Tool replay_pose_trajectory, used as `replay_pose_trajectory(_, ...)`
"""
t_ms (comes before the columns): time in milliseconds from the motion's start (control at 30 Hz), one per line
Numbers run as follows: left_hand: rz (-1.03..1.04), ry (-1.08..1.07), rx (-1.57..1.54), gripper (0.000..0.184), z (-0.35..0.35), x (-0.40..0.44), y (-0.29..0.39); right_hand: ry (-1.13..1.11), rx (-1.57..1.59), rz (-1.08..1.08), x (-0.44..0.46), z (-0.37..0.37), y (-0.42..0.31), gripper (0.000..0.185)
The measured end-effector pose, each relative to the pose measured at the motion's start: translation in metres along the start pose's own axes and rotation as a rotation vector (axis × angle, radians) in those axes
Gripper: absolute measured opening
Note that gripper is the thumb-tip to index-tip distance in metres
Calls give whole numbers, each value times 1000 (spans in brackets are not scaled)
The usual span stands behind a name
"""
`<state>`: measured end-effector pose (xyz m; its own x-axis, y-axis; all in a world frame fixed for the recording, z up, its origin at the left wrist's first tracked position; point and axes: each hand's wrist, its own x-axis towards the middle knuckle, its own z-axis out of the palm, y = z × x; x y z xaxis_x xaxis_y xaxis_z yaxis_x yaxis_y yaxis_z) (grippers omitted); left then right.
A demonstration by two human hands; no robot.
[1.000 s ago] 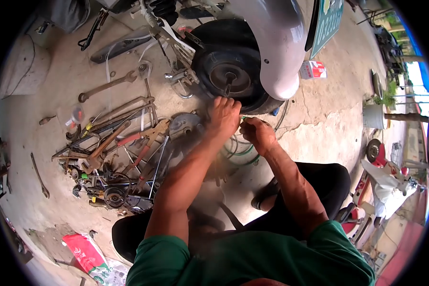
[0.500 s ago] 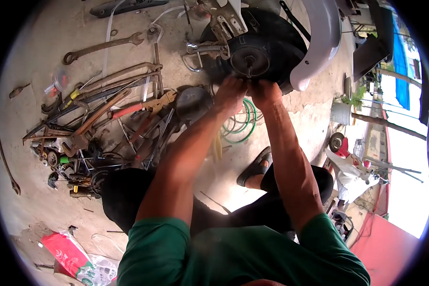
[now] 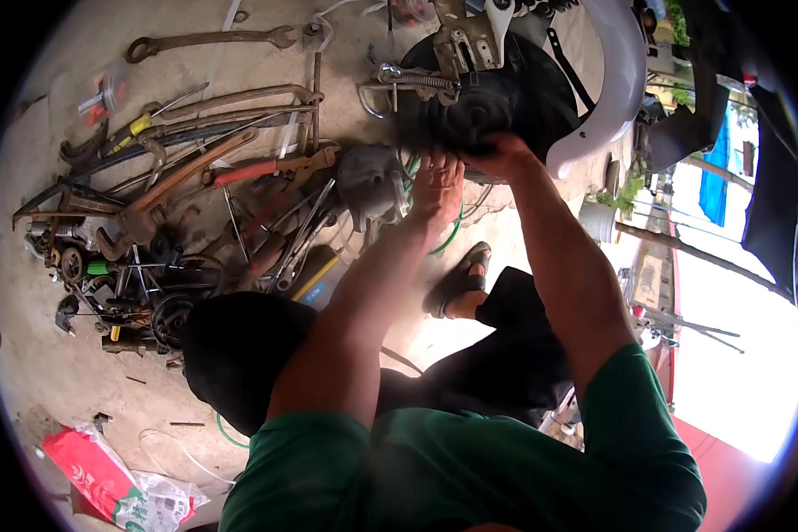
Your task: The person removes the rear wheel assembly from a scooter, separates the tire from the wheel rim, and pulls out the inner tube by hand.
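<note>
Both of my hands meet at the near edge of a black wheel [image 3: 523, 84] with a dark round hub [image 3: 475, 113]. My left hand [image 3: 438, 182] has its fingers bent against the wheel's lower edge; whether it grips anything is hidden. Just right of it, my right hand [image 3: 503, 156] reaches in below the hub, its fingertips lost in shadow and blur. A rusty bracket with a coil spring [image 3: 426, 82] sits above my left hand. Behind my left wrist lies a green hose [image 3: 453, 232], beside a grey metal piece [image 3: 370, 184].
Wrenches, pliers and loose parts are heaped on the floor at the left, with a large wrench [image 3: 211, 40] above them. A pale curved fender [image 3: 616, 84] hangs right of the wheel. A red and white bag [image 3: 106, 479] lies lower left. A bucket [image 3: 598, 222] stands right.
The view has shifted, and the wheel now appears higher and further right. My right hand has moved up to the wheel beside my left hand. The licence plate has left the view.
</note>
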<state>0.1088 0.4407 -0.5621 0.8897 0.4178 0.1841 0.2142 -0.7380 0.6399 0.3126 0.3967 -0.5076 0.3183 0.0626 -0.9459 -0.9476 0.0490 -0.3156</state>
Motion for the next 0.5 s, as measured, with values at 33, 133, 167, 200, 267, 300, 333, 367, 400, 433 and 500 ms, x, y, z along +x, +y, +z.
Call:
replay_pose_trajectory(33, -8, -23, 17, 53, -2, -2, 0, 53, 6, 4, 13, -7, -9, 48)
replay_pose_trajectory(133, 11, 22, -27, 54, 7, -4, -4, 60, -56, 5, 9, 10, 8, 47)
replay_pose_trajectory(167, 9, 41, -9, 55, 7, -4, -4, 46, -88, -4, 2, 15, 14, 46)
replay_pose_trajectory(200, -4, 12, -30, 54, 8, -3, -4, 56, -126, -20, 4, 14, 14, 45)
replay_pose_trajectory(267, -22, -44, -78, 54, 11, 0, -1, 77, -200, -59, 7, 11, 11, 41)
replay_pose_trajectory(300, -30, -18, -67, 53, 10, 0, 0, 76, -196, -68, 11, 11, 12, 40)
replay_pose_trajectory(333, -32, -29, -52, 52, 8, 1, 0, 69, -192, -76, 17, 14, 13, 40)
replay_pose_trajectory(367, -31, -37, -34, 51, 7, 3, 0, 58, -187, -85, 19, 21, 18, 39)
replay_pose_trajectory(400, -28, -48, -19, 50, 6, 2, 1, 14, -179, -119, 17, 22, 23, 39)
replay_pose_trajectory(433, -25, 86, -3, 49, 10, 0, 1, -34, -172, -156, 13, 23, 27, 39)
replay_pose_trajectory(500, -22, 2, -39, 49, 11, 4, -3, -108, -150, -193, 18, 23, 31, 38)
